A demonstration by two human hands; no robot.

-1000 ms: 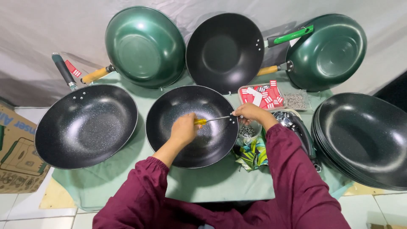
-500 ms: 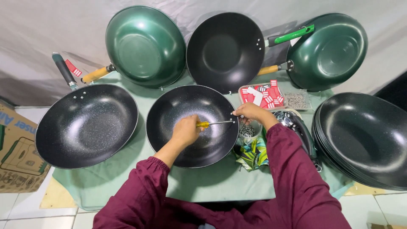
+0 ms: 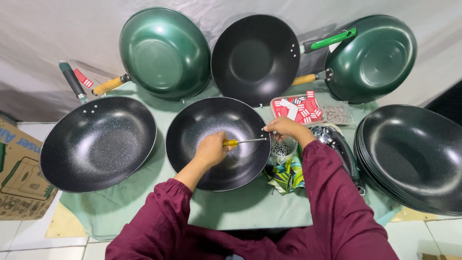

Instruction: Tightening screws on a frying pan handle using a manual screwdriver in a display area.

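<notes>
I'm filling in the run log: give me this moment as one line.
left hand: grips screwdriver | right hand: at rim of black wok, by the tip | nearby: tub of screws

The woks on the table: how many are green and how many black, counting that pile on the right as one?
Green woks: 2, one at back left, one at back right.
Black woks: 3, one propped at the back, one at left, one under the hands.
Black stack: 1.
Total: 6.
</notes>
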